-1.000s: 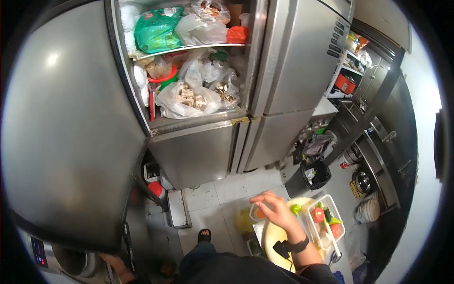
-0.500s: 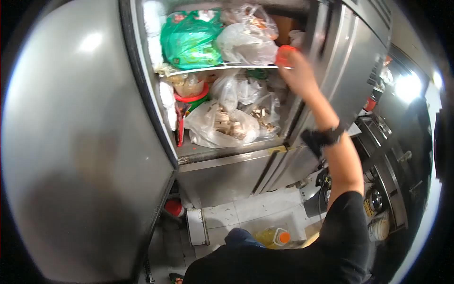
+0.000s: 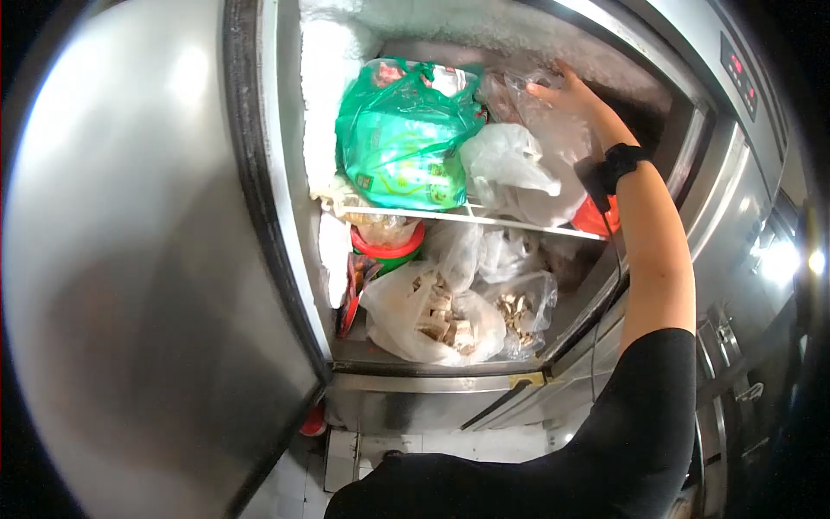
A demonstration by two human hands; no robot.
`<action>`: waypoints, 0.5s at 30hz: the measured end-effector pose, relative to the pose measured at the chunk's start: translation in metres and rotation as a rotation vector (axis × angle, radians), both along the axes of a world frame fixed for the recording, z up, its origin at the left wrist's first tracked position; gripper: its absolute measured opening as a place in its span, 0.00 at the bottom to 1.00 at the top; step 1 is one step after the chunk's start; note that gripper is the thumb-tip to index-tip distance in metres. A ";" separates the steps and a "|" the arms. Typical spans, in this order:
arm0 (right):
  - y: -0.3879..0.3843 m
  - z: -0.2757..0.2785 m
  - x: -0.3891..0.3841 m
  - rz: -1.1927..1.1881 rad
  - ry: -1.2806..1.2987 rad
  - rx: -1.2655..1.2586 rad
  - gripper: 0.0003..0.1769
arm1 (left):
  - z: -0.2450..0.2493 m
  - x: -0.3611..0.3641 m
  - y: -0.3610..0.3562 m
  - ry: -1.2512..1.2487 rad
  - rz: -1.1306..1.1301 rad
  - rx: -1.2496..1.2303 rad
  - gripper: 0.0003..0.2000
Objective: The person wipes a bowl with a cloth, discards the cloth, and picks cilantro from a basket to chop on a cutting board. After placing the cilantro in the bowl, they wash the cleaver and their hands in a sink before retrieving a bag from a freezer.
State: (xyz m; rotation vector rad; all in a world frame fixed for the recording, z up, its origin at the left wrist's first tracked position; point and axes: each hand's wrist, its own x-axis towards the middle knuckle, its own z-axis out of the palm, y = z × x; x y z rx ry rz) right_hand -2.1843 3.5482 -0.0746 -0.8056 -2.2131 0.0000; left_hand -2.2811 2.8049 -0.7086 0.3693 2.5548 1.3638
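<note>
My right hand [image 3: 577,97] reaches to the back of the freezer's upper shelf, over a clear plastic bag [image 3: 553,130]. Its thumb and fingers look spread, with the fingertips at the top of that bag; no firm hold shows. Left of it is a knotted white plastic bag [image 3: 510,160], and farther left a bulging green plastic bag [image 3: 402,143]. Under my wrist, at the shelf's right front, a red item [image 3: 595,214] is partly covered by my forearm. My left hand is out of view.
A white wire shelf edge [image 3: 484,220] crosses the frosted freezer. Below sit a clear bag of pale brown pieces [image 3: 432,316], a smaller bag [image 3: 523,316] and a red-rimmed tub [image 3: 389,246]. The open steel door [image 3: 164,259] stands at left.
My right hand has moved up and deeper into the upper shelf, away from the red item at its right front. The view has shifted closer to the freezer.
</note>
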 end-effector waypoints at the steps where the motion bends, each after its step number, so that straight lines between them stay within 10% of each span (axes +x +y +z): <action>1: 0.033 -0.001 0.001 0.083 -0.066 -0.141 0.71 | 0.002 0.003 0.005 -0.004 0.003 0.004 0.22; 2: 0.034 0.003 -0.003 0.167 -0.130 -0.278 0.70 | 0.005 0.006 0.011 -0.014 -0.054 -0.014 0.22; 4: 0.079 -0.011 -0.013 0.076 -0.463 0.238 0.59 | 0.000 0.006 0.028 -0.008 -0.095 -0.022 0.22; 13: -0.022 0.009 -0.013 -0.352 -0.359 0.086 0.18 | 0.013 -0.023 0.112 -0.135 -0.436 -0.094 0.22; 15: 0.013 0.014 -0.009 -0.262 -0.354 0.168 0.16 | -0.011 -0.038 0.148 -0.219 -0.467 0.255 0.15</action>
